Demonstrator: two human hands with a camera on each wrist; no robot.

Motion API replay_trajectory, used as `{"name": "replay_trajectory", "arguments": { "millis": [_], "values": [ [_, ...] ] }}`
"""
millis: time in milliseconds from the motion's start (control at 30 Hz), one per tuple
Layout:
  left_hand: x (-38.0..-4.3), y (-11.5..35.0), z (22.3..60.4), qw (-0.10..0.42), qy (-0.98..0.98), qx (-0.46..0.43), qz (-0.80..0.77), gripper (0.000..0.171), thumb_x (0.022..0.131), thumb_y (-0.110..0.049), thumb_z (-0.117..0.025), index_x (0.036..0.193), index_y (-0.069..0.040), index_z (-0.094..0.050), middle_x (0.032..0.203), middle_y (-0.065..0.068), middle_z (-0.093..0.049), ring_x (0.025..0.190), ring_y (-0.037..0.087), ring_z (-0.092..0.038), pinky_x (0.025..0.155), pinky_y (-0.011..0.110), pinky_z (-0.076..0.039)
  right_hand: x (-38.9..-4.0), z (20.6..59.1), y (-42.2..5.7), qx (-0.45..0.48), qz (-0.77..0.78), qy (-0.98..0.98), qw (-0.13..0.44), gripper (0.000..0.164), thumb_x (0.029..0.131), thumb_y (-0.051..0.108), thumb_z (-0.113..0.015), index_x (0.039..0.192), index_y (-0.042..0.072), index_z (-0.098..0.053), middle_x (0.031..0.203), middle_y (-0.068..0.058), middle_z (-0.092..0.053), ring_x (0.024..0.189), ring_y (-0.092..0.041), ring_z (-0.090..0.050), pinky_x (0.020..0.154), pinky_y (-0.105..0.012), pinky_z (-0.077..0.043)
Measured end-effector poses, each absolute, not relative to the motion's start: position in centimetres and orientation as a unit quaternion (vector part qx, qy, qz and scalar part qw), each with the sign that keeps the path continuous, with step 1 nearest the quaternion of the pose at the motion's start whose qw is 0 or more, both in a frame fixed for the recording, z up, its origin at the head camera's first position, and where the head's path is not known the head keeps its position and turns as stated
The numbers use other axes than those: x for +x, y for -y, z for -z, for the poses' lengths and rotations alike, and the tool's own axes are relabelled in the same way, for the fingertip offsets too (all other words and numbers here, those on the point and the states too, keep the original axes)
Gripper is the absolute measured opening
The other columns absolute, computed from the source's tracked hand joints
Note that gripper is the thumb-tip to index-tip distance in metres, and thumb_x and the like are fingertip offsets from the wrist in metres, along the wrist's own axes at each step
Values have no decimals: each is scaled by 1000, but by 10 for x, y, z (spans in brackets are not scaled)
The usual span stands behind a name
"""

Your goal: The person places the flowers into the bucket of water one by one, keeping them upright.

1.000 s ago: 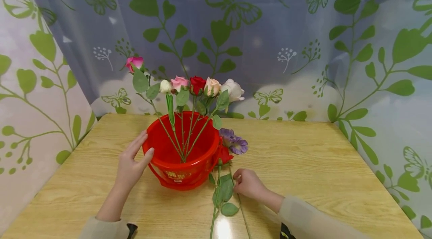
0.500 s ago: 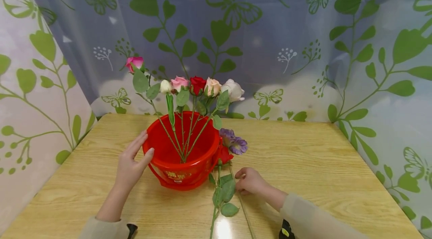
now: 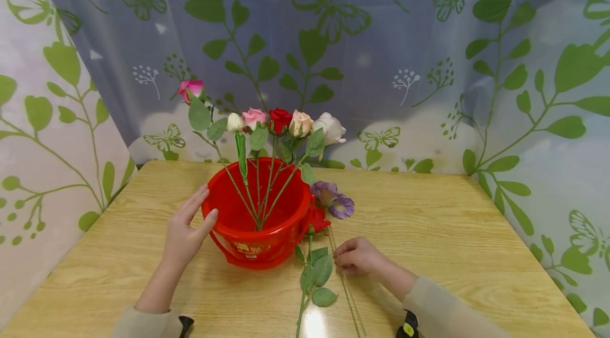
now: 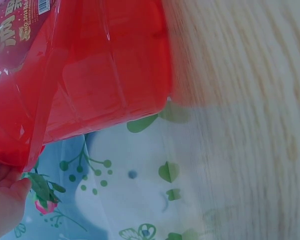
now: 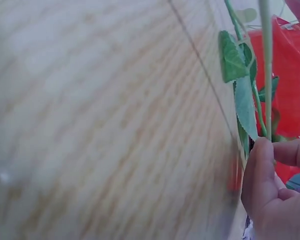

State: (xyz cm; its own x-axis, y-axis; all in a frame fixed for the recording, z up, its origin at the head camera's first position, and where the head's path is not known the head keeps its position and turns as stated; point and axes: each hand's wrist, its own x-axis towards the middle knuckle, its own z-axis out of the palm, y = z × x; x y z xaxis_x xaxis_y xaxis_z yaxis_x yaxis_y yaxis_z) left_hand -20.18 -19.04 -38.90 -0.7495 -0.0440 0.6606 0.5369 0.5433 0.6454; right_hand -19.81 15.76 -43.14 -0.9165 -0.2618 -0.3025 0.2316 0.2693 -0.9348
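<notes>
My left hand (image 3: 187, 229) rests against the left rim of a red plastic bucket (image 3: 286, 245), fingers nearly straight and thumb spread. In the left wrist view, that hand (image 4: 7, 205) touches the rim of the bucket (image 4: 110, 60). Several artificial flowers stand in the bucket, among them a red rose (image 3: 280, 121), a white rose (image 3: 329, 127) and a white tulip (image 3: 234, 122). Right of it, my right hand (image 3: 363, 257) pinches the thin stem of a purple flower (image 3: 342, 205). The right wrist view shows this stem (image 5: 267, 75) between thumb and forefinger.
A red flower (image 3: 316, 220) lies beside the bucket, its leafy stem (image 3: 303, 295) running toward the front edge. All this is on a wood-grain table (image 3: 443, 242). Behind and at both sides hangs a leaf-and-butterfly patterned curtain (image 3: 267, 15).
My right hand has shifted slightly right, and the purple flower with its stem has moved right with it, away from the red flower. The left hand and bucket stay in place.
</notes>
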Motion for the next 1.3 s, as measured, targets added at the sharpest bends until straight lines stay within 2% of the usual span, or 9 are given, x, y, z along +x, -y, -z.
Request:
{"name": "replay_trajectory", "arguments": {
  "millis": [433,800,1300],
  "values": [
    [-203,190,388,320,818,-150,454,42,78,-6,-64,117,6,-54,124,12,-51,114,25,-45,89,8,-31,-197,421,-171,-30,650,-736,186,26,80,-5,-52,102,-18,-46,77,-8,-62,65,-12,-58,55,-23,-48],
    [-202,190,388,314,821,-144,454,43,78,-7,-64,118,6,-54,125,12,-50,115,24,-44,88,8,-31,-195,402,-180,11,652,-750,114,28,84,-4,-51,108,-16,-45,89,-15,-58,77,-20,-60,66,-33,-51],
    [-202,190,388,312,817,-148,461,43,78,-6,-63,118,6,-53,125,12,-50,116,22,-44,90,9,-30,-187,361,-183,13,658,-752,37,25,84,-3,-53,107,-11,-48,85,-6,-55,79,-17,-58,69,-29,-51]
  ]
}}
